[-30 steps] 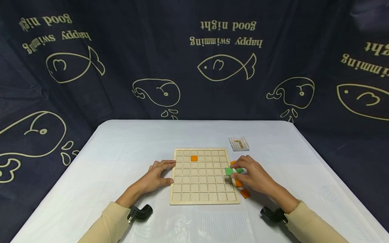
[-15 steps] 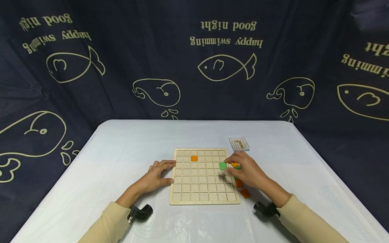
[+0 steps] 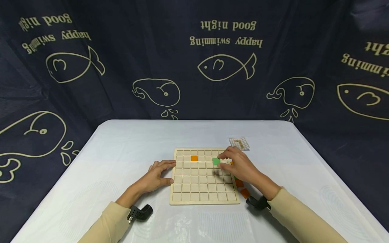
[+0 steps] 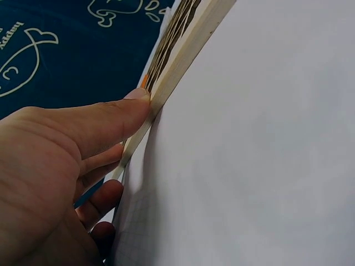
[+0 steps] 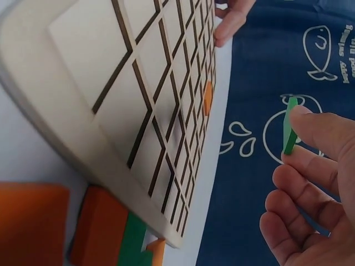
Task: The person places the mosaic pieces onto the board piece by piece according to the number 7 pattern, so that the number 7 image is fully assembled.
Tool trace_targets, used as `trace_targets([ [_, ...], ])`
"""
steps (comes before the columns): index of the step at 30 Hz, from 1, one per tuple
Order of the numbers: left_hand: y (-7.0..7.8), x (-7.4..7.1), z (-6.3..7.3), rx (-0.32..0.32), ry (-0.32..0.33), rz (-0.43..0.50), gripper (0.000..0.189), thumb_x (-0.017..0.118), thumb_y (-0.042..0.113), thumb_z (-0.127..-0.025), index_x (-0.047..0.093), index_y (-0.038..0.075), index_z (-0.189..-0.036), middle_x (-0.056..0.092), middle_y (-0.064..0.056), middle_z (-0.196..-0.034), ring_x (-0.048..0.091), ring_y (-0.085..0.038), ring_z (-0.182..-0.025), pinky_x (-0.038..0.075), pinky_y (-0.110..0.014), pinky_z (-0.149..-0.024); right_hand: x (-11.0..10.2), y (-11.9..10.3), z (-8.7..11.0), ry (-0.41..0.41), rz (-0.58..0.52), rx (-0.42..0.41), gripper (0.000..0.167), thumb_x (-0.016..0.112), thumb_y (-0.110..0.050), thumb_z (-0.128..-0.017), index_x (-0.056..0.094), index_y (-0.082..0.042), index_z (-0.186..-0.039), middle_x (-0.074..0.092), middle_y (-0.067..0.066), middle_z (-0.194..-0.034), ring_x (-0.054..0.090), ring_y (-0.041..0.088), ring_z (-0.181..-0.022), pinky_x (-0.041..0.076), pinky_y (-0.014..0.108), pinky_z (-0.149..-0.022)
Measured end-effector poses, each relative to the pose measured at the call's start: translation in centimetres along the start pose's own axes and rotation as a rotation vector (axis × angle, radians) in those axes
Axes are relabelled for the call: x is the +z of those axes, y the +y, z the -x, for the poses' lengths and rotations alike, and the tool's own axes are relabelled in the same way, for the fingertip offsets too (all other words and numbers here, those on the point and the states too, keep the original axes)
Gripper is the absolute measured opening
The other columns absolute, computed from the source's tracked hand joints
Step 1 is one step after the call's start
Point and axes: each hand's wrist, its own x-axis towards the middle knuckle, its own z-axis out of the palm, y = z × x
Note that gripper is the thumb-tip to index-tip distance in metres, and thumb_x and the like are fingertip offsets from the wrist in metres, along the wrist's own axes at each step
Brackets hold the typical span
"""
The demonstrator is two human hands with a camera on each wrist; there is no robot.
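Observation:
A wooden grid board (image 3: 199, 179) lies flat on the table, and one orange tile (image 3: 194, 158) sits in a cell of its second row from the far side. At the board's left edge rests my left hand (image 3: 155, 177), thumb and fingertips touching the rim; the thumb (image 4: 119, 119) meets that edge in the left wrist view. My right hand (image 3: 238, 163) pinches a square green tile (image 3: 216, 161) between thumb and finger over the right part of the board. In the right wrist view this green tile (image 5: 290, 126) is held raised above the grid.
Loose orange tiles (image 3: 244, 193) lie along the board's right side, partly hidden by my right hand. A green one (image 5: 133, 238) is among them. Beyond lies a printed pattern card (image 3: 239, 143) with a coloured grid. A dark patterned cloth (image 3: 194, 101) hangs behind the white table.
The right hand has carried the green tile left and away from me, from the board's right edge to over its upper right cells. The left hand has stayed put.

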Motion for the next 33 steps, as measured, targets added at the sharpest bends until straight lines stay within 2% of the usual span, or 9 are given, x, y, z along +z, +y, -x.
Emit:
trace_targets([
  [6,0.0,0.1,0.0,0.008,0.008,-0.013,0.063,0.075,0.025,-0.079,0.051,0.011,-0.136,0.044,0.002,-0.145,0.037,-0.015,-0.108,0.024,-0.036,-0.089,0.5,-0.3,-0.9,-0.004,0.004,0.004,0.025,0.072,-0.024,-0.083,0.069,-0.014,-0.106,0.063,0.001,-0.098,0.054,0.016,-0.096,0.046,0.035,-0.078],
  [14,0.0,0.1,0.0,0.002,0.004,-0.007,0.064,0.075,0.025,-0.079,0.051,0.011,-0.136,0.044,0.002,-0.145,0.037,-0.015,-0.109,0.024,-0.038,-0.091,1.1,-0.3,-1.6,-0.030,-0.010,0.007,0.027,0.070,-0.026,-0.084,0.069,-0.013,-0.108,0.061,0.003,-0.100,0.054,0.020,-0.098,0.046,0.035,-0.079],
  [25,0.0,0.0,-0.1,0.007,0.002,-0.001,0.063,0.074,0.024,-0.079,0.051,0.011,-0.136,0.043,0.001,-0.146,0.037,-0.016,-0.110,0.022,-0.038,-0.090,1.9,-0.1,-2.7,-0.022,-0.006,0.004,0.026,0.071,-0.025,-0.084,0.069,-0.012,-0.106,0.061,0.001,-0.098,0.053,0.017,-0.093,0.046,0.033,-0.078],
  [33,0.0,0.0,-0.1,0.010,0.001,0.000,0.063,0.074,0.024,-0.079,0.051,0.011,-0.136,0.043,0.001,-0.146,0.037,-0.017,-0.111,0.023,-0.037,-0.090,2.9,0.1,-3.4,-0.051,-0.023,0.045,0.026,0.070,-0.026,-0.085,0.069,-0.013,-0.107,0.060,-0.001,-0.097,0.051,0.016,-0.094,0.046,0.032,-0.077],
])
